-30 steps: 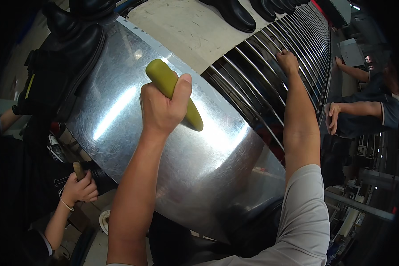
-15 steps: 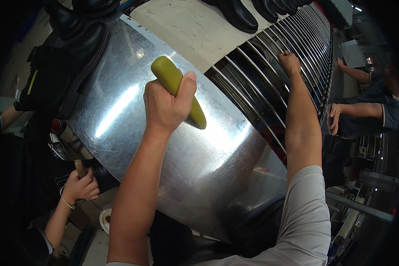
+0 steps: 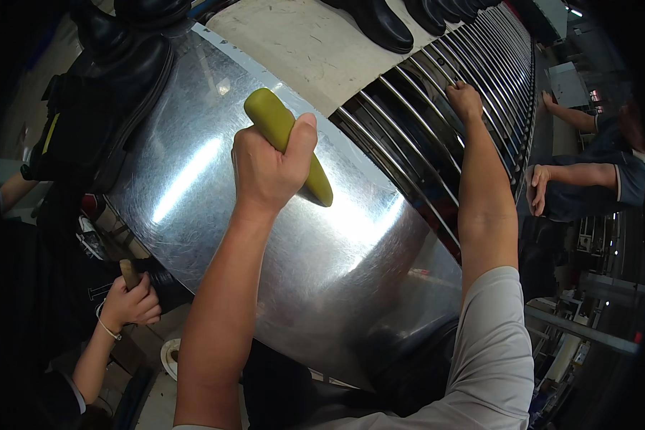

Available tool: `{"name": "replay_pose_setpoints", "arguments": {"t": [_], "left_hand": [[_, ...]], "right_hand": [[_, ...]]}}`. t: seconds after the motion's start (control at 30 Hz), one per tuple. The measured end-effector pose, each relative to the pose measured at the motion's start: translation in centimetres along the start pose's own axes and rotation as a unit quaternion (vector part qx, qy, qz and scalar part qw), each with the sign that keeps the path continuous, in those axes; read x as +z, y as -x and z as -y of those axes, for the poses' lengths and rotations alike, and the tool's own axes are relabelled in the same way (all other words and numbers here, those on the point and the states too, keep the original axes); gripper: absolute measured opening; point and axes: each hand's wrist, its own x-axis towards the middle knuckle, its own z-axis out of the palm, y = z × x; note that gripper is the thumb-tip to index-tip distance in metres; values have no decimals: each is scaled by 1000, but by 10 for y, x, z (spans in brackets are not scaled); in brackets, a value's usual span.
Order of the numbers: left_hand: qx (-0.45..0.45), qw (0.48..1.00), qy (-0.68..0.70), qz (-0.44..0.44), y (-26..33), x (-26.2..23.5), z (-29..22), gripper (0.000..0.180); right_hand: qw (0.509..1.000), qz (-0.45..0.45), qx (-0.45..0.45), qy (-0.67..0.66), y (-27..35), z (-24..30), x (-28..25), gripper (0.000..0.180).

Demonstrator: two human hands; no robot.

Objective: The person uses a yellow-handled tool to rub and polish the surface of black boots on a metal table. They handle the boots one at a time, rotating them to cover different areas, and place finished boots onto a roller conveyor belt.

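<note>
In my left hand (image 3: 271, 166) is an olive-green, smooth, elongated bar (image 3: 266, 115) with one rounded end and one tapered end. My fingers wrap round its middle, thumb on top. The tapered end points down toward the shiny metal tabletop (image 3: 301, 301); whether it touches the surface I cannot tell. My right arm stretches forward over a conveyor of metal rollers (image 3: 401, 118). There my right hand (image 3: 466, 100) is closed, its curled fingers at one of the rollers, apparently gripping it. The fingertips are partly hidden.
Black leather shoes (image 3: 380, 25) line the pale board (image 3: 287, 43) beyond the tabletop. A black boot (image 3: 132, 93) stands at the left. A co-worker's hand (image 3: 130, 301) at lower left grips a short brownish handle (image 3: 129, 274). Another person's hand (image 3: 540, 190) rests beyond the conveyor's right side.
Almost nothing differs; the whole view has shifted very slightly. Both my hands keep their places and grips.
</note>
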Motion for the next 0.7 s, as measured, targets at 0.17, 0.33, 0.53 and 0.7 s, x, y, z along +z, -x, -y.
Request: {"name": "replay_pose_setpoints", "arguments": {"t": [0.17,0.33,0.53,0.7], "left_hand": [[-4,1000,-8,-4,-4,1,-5,39],[-12,1000,-15,-6,2,-1,1,38],[-19,1000,-7,-4,0,-2,-1,38],[-10,1000,-2,-4,0,0,2,39]], "right_hand": [[1000,-3,10,8,-9,-1,0,45],[1000,-17,-2,7,5,0,9,37],[999,-29,-6,-37,12,5,4,33],[999,-46,-4,-28,10,-3,10,33]]}}
